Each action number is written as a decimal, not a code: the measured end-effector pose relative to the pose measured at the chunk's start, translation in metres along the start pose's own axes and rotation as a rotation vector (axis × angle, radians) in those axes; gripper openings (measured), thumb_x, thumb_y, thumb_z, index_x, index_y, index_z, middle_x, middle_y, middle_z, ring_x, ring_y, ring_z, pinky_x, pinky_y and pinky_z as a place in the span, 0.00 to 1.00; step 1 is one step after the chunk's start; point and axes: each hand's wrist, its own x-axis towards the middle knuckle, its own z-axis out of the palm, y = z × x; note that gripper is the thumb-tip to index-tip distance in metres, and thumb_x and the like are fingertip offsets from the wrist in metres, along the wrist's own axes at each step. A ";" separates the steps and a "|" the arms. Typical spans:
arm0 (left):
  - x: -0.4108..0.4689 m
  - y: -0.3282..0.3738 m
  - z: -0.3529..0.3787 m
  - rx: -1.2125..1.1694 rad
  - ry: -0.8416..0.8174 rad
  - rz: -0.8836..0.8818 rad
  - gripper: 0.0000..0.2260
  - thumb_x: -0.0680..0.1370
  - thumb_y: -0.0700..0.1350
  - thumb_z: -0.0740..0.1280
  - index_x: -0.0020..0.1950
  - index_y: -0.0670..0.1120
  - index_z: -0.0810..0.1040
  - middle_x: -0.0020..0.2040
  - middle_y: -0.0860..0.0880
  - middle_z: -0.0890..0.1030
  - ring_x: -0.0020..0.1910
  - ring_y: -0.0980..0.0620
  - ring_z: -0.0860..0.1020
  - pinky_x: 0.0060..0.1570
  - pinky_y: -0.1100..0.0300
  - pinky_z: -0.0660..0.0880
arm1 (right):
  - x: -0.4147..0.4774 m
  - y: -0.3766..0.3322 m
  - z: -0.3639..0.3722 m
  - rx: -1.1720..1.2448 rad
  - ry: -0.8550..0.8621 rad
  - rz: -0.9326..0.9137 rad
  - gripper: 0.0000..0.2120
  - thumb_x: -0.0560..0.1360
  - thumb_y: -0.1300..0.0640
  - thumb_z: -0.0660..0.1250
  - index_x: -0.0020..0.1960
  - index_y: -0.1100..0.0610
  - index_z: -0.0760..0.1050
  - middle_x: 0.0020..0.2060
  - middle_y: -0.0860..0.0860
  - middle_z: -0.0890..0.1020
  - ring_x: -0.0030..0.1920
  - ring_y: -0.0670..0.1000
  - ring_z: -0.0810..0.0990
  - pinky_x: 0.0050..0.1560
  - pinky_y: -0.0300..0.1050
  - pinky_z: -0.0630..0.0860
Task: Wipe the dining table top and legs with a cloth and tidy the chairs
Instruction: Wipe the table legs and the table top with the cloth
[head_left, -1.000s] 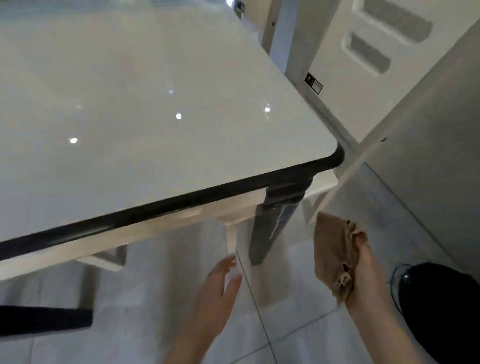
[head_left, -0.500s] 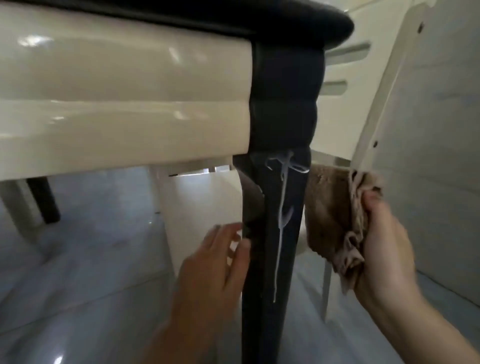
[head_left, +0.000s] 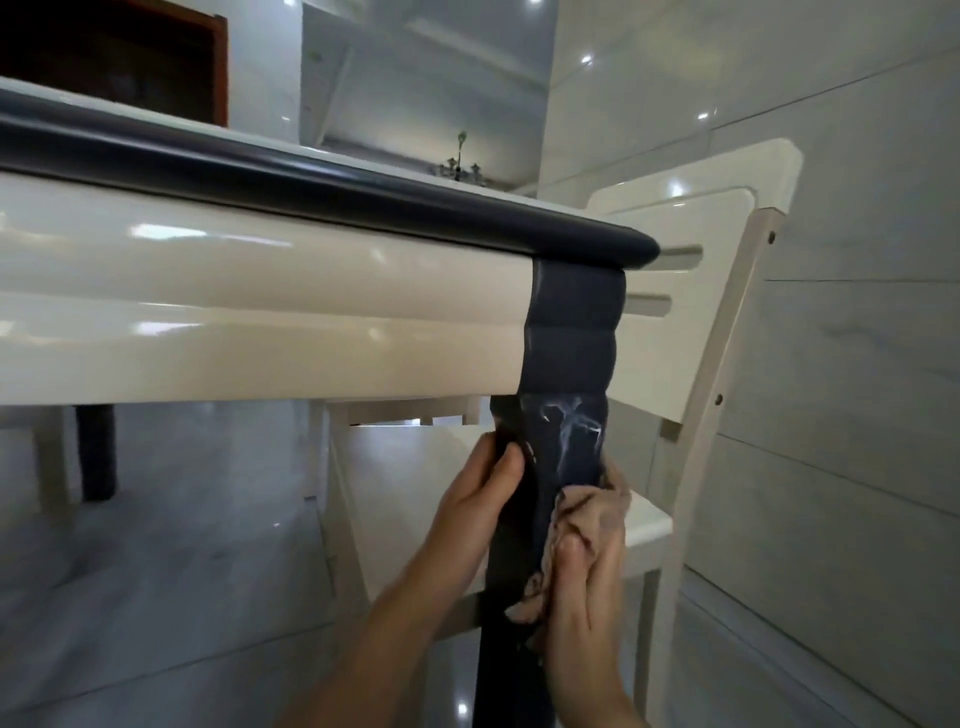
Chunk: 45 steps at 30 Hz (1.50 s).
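Note:
I look from low down at the dining table's corner: a dark rounded rim (head_left: 363, 192) over a cream apron (head_left: 260, 322). The dark corner leg (head_left: 566, 338) runs down the middle, with a white smear (head_left: 571, 431) on its face. My left hand (head_left: 478, 499) grips the leg's left side. My right hand (head_left: 582, 587) presses a crumpled tan cloth (head_left: 587, 514) against the leg's right face, just below the smear. The leg's lower end is out of view.
A cream chair (head_left: 717, 332) stands right behind the leg, close to the grey tiled wall (head_left: 857, 364). Another dark table leg (head_left: 96, 452) shows far left. A glossy tiled floor (head_left: 182, 571) lies under the table.
My view has dropped from above the table top to below its edge. My left hand took hold of the leg, and the right hand brought the cloth onto it.

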 end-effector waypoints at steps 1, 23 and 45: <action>0.001 -0.001 0.000 0.015 0.008 0.001 0.18 0.77 0.62 0.60 0.62 0.54 0.74 0.57 0.55 0.81 0.57 0.59 0.78 0.56 0.62 0.75 | 0.001 -0.002 -0.001 -0.008 -0.016 0.005 0.25 0.82 0.48 0.54 0.77 0.39 0.52 0.65 0.35 0.75 0.66 0.37 0.72 0.67 0.51 0.70; 0.013 -0.022 -0.012 0.053 -0.044 0.188 0.14 0.76 0.56 0.62 0.59 0.51 0.74 0.50 0.55 0.81 0.53 0.59 0.78 0.54 0.61 0.75 | 0.099 -0.059 0.020 -0.221 0.163 -0.317 0.26 0.80 0.43 0.55 0.73 0.54 0.64 0.65 0.48 0.74 0.63 0.43 0.73 0.67 0.39 0.68; 0.018 -0.026 -0.011 -0.154 -0.064 0.266 0.16 0.71 0.50 0.67 0.56 0.46 0.75 0.49 0.54 0.83 0.52 0.59 0.79 0.52 0.67 0.73 | 0.089 -0.071 0.039 -0.489 0.290 -0.322 0.28 0.79 0.47 0.51 0.74 0.62 0.60 0.69 0.56 0.69 0.68 0.52 0.68 0.66 0.32 0.60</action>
